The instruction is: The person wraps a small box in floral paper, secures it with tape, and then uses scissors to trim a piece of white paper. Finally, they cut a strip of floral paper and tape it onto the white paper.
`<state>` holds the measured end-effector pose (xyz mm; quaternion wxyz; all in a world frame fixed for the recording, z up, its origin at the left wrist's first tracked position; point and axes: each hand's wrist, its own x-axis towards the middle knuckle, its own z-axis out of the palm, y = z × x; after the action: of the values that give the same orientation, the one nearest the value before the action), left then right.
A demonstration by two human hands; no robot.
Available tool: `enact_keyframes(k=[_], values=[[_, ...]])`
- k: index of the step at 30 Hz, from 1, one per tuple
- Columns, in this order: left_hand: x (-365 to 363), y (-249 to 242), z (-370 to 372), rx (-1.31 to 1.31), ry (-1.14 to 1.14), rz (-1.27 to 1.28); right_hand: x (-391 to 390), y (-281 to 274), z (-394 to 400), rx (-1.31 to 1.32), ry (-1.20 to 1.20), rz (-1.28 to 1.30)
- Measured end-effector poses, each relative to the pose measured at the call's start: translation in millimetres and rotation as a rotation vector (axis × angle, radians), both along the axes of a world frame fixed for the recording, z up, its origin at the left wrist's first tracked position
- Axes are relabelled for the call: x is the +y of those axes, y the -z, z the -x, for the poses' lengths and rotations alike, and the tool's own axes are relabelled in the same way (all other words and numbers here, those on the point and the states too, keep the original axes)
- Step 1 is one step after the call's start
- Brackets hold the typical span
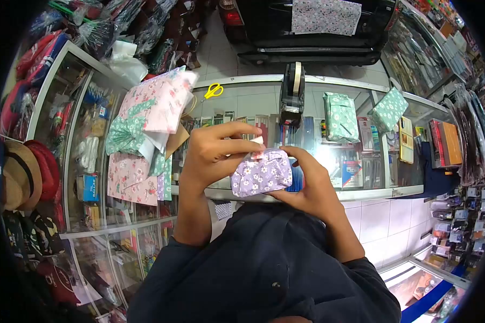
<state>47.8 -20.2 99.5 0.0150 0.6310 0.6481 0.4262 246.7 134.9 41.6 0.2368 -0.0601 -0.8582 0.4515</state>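
A small package wrapped in purple floral paper (261, 175) is held above the glass counter, close to my body. My right hand (310, 185) grips its right side, thumb below and fingers along the upper edge. At the package's top edge, my left hand (215, 153) has its fingers closed in a pinch on a small pale strip (258, 141) that looks like a piece of tape. Beyond the hands stands a black tape dispenser (292, 105) with a roll in it. Yellow-handled scissors (214, 90) lie on the counter further left.
Two green floral packages (340, 118) (392, 109) lie on the glass counter (242, 81) at right, near a phone (406, 141). Pink floral paper sheets (132, 177) are piled at left. A black car (312, 37) is beyond the counter. Hats (16, 177) hang at far left.
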Motion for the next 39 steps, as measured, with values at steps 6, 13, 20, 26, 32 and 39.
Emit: enact_keyframes(k=[6, 13, 20, 26, 32, 39], values=[[-3, 4, -5, -0.045, 0.029, -0.013, 1, 0, 2, -0.008, 0.003, -0.025], [-11, -1, -11, 0.006, -0.003, -0.026, 0, 3, 2, -0.009, 0.010, 0.001], [-27, 63, 19, -0.786, -0.489, 0.185, 3, 5, -3, 0.018, -0.011, -0.030], [-19, 86, 24, -0.919, -0.414, 0.648, 5, 10, -16, 0.056, -0.101, -0.007], [5, 96, 20, -0.899, -0.234, 0.600, 6, 9, -20, 0.062, -0.113, -0.050], [19, 104, 20, -0.992, -0.286, 0.201, 6, 11, -17, 0.051, -0.097, -0.063]])
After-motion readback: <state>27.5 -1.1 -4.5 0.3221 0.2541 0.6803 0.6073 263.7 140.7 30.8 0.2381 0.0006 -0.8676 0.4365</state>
